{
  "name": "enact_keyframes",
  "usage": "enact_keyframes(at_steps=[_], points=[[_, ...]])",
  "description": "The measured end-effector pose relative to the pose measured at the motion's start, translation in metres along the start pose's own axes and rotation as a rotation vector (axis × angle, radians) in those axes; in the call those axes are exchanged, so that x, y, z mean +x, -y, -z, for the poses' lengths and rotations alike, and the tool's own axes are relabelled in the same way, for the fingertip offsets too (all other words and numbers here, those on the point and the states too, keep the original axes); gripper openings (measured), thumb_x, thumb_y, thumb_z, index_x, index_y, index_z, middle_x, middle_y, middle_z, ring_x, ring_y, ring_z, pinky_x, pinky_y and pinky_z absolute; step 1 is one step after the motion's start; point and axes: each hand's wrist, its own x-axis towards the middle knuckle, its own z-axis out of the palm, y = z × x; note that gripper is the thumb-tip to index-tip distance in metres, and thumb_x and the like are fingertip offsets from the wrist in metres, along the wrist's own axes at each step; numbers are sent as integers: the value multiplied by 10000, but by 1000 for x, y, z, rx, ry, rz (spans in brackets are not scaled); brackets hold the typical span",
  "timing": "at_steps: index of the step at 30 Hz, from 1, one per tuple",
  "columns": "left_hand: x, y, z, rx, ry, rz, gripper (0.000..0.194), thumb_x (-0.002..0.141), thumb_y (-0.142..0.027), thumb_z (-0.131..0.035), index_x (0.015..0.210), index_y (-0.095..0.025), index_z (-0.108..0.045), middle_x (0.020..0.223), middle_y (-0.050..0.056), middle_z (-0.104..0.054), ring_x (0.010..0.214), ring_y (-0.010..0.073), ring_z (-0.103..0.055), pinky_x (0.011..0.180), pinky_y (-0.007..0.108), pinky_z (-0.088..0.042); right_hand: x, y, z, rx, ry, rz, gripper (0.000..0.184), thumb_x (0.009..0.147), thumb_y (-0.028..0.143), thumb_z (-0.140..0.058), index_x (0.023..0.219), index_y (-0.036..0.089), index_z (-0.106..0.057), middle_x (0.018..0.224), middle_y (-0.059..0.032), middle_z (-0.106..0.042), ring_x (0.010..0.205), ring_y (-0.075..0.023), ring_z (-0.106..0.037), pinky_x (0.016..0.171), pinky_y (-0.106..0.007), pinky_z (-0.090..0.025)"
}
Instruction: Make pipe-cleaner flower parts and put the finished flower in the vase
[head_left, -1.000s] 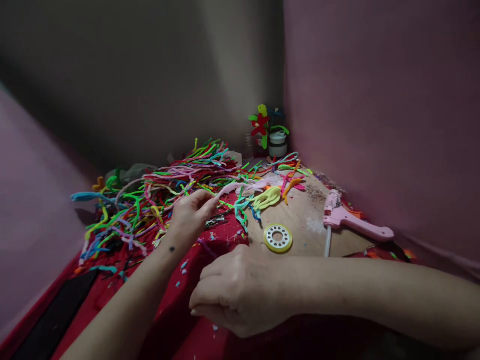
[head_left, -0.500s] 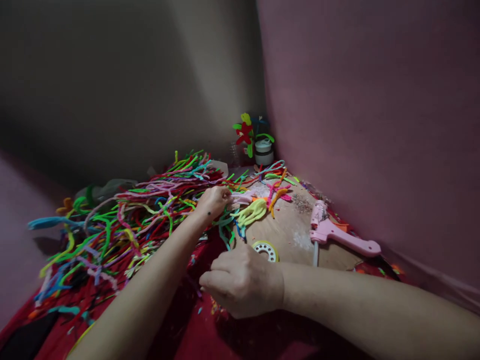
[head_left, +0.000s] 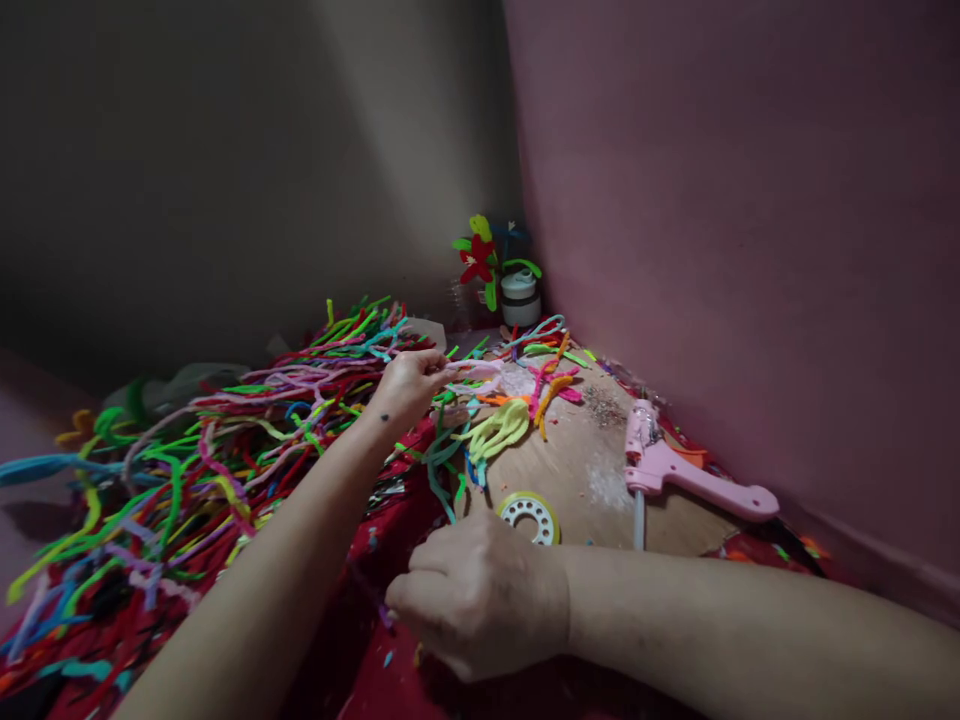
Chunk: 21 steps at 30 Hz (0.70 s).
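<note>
My left hand (head_left: 412, 388) reaches out to the edge of the big heap, its thumb and fingers pinched on a pale pink pipe cleaner (head_left: 474, 368) that stretches to the right. Just below lies a bundle of looped pale yellow pipe cleaners (head_left: 501, 428). Beside it rests a pink and orange pipe-cleaner piece (head_left: 553, 388). Closer to me, my right hand (head_left: 484, 598) is curled with its back upward; whatever its fingers hold is hidden. Right behind that hand lies a yellow-rimmed tape roll (head_left: 531, 518), partly covered by it.
A tangled heap of colourful pipe cleaners (head_left: 247, 430) covers the left. On the brown board (head_left: 555, 480) at right sits a pink glue gun (head_left: 667, 465) with a clear stick. A lidded jar (head_left: 520, 298) and a red pipe-cleaner flower (head_left: 475, 260) stand in the wall corner.
My left hand has drawn a little to the left, and the pale pink pipe cleaner shows more of its length. The right hand stays curled, slightly lower in view. The view has shifted a little.
</note>
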Motion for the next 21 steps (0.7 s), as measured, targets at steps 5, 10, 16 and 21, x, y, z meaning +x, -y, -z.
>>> enact_keyframes(at_steps=[5, 10, 16, 21], points=[[8, -1, -5, 53, -20, -34, 251, 697, -378, -535, 674, -148, -633, 692, 26, -545, 643, 144, -450, 585, 247, -312, -1, 0, -1, 17, -3, -18, 127, 769, 194, -492, 658, 160, -543, 602, 14, -562, 542, -120, -503, 480, -278, -282], [16, 6, -10, 94, 64, -64, 179, 653, -328, -585, 636, -171, -669, 605, 22, -558, 599, 155, -465, 570, 256, -306, 0, -1, 0, 20, 24, -38, 174, 802, 203, -462, 667, 153, -559, 613, 7, -567, 539, -119, -503, 479, -281, -280], [17, 11, -15, 74, 35, -46, 227, 692, -350, -558, 674, -155, -673, 536, -5, -506, 547, 133, -424, 527, 244, -279, 1, -2, 1, 27, 117, -54, 108, 765, 199, -512, 683, 151, -564, 628, -2, -578, 549, -116, -503, 478, -266, -278], [15, 4, -14, 19, -32, -41, 224, 738, -329, -526, 732, -148, -658, 492, -30, -470, 538, 120, -423, 516, 226, -285, 0, -2, -2, 35, 92, -54, 132, 786, 206, -490, 702, 150, -575, 634, -1, -577, 557, -120, -512, 483, -271, -301]])
